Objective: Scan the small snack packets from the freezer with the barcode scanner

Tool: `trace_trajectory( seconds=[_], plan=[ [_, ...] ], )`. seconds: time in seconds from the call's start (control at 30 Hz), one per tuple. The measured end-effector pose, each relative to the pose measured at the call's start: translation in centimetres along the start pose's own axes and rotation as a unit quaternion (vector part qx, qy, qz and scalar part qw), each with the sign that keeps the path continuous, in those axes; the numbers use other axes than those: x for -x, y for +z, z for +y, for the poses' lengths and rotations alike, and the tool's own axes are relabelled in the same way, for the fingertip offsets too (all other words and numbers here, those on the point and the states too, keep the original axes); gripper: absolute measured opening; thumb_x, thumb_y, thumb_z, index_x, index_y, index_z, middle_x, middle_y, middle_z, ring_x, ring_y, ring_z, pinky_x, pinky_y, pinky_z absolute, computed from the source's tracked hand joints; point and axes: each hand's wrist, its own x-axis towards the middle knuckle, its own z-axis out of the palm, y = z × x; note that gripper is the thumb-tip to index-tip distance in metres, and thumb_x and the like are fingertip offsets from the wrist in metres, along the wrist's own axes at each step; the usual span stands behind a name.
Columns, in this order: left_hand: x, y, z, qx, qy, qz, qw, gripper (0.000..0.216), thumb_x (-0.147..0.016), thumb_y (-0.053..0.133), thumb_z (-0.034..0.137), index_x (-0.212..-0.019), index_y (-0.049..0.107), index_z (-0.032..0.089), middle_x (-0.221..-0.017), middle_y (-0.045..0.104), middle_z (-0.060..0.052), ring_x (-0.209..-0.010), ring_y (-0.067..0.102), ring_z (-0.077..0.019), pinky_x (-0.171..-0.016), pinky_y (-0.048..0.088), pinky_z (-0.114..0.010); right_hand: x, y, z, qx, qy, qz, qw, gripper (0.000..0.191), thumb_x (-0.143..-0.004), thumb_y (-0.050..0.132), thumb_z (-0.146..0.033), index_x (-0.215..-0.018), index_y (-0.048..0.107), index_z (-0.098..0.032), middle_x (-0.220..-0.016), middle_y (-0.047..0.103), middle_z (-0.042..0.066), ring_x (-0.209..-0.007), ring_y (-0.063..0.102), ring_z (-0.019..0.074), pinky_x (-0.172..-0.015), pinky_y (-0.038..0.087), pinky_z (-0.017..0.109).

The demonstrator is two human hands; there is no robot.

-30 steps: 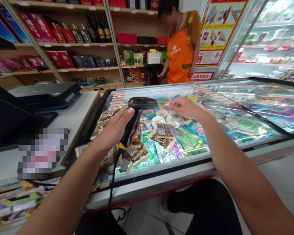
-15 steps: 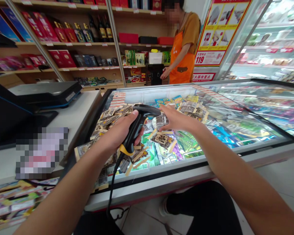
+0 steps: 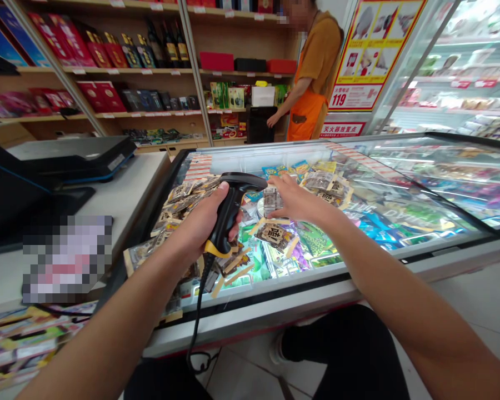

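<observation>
My left hand (image 3: 202,225) is wrapped round the handle of a black barcode scanner (image 3: 232,208) with a yellow ring and a black cable hanging down. Its head points right, above the glass lid of a chest freezer (image 3: 275,294). My right hand (image 3: 294,199) is just right of the scanner head and holds a small packet with a barcode (image 3: 270,200) up to it. Several snack packets (image 3: 275,236) lie on the glass under both hands.
A white counter (image 3: 125,194) with a black register machine (image 3: 73,158) stands at the left. A person in an orange apron (image 3: 310,83) stands at the wooden shelves (image 3: 150,72) behind. A second glass-topped freezer (image 3: 441,178) extends right, with chilled shelves (image 3: 454,78) beyond.
My right hand has come in from the right to the scanner head and picked up a small packet. The scanner has tilted slightly. The person in the apron has turned toward the shelves.
</observation>
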Motion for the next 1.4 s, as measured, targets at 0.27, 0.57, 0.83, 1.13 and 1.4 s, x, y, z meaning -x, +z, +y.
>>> trace_trajectory(
  seconds=[0.27,0.57,0.83,1.13,1.4],
  plan=[
    [0.1,0.1,0.4,0.018,0.006,0.023,1.0,0.043,-0.102,0.04,0.056,-0.094,0.057,0.017,-0.062,0.058,0.0,-0.038,0.047,-0.0104,-0.036,0.037,-0.02,-1.1,-0.7,4.0,0.046,0.08,0.045,0.995,0.085,-0.078,0.084,-0.034,-0.153,0.044,-0.027,-0.146,0.044,0.018,-0.132,0.056,0.04,-0.11,0.047,0.053],
    [0.1,0.0,0.2,0.007,0.009,0.02,1.0,0.048,-0.095,0.051,0.064,-0.085,0.057,0.017,-0.061,0.058,-0.001,-0.039,0.048,-0.0103,-0.036,0.038,-0.021,-2.5,0.0,8.7,0.166,0.156,0.072,0.971,0.057,-0.095,0.063,-0.031,-0.152,0.056,-0.024,-0.156,0.042,0.02,-0.147,0.037,0.047,-0.118,0.032,0.062],
    [0.2,0.1,0.4,0.007,0.026,0.014,1.0,0.048,-0.096,0.051,0.063,-0.082,0.057,0.017,-0.061,0.059,-0.002,-0.039,0.048,-0.0098,-0.037,0.038,-0.021,-1.1,-1.6,3.4,-0.032,0.023,-0.038,0.999,0.046,-0.094,0.065,-0.052,-0.133,0.07,-0.027,-0.132,0.069,0.011,-0.121,0.065,0.0362,-0.105,0.05,0.055],
    [0.1,-0.2,0.2,0.003,0.034,0.016,0.999,0.05,-0.095,0.051,0.065,-0.09,0.06,0.016,-0.063,0.06,-0.002,-0.039,0.049,-0.01,-0.039,0.04,-0.022,0.0,-0.6,-0.6,-0.042,-0.029,-0.176,0.983,0.071,-0.086,0.074,-0.047,-0.152,0.053,-0.027,-0.148,0.061,0.011,-0.129,0.062,0.0349,-0.107,0.051,0.049],
    [0.2,-0.1,0.3,0.014,0.026,0.026,0.999,0.049,-0.095,0.053,0.065,-0.092,0.061,0.016,-0.063,0.06,-0.002,-0.039,0.049,-0.0103,-0.039,0.04,-0.022,0.1,0.9,-0.6,0.005,0.047,-0.14,0.989,0.073,-0.085,0.072,-0.056,-0.15,0.054,-0.029,-0.156,0.049,0.015,-0.15,0.036,0.0461,-0.113,0.042,0.062]
  ],
)
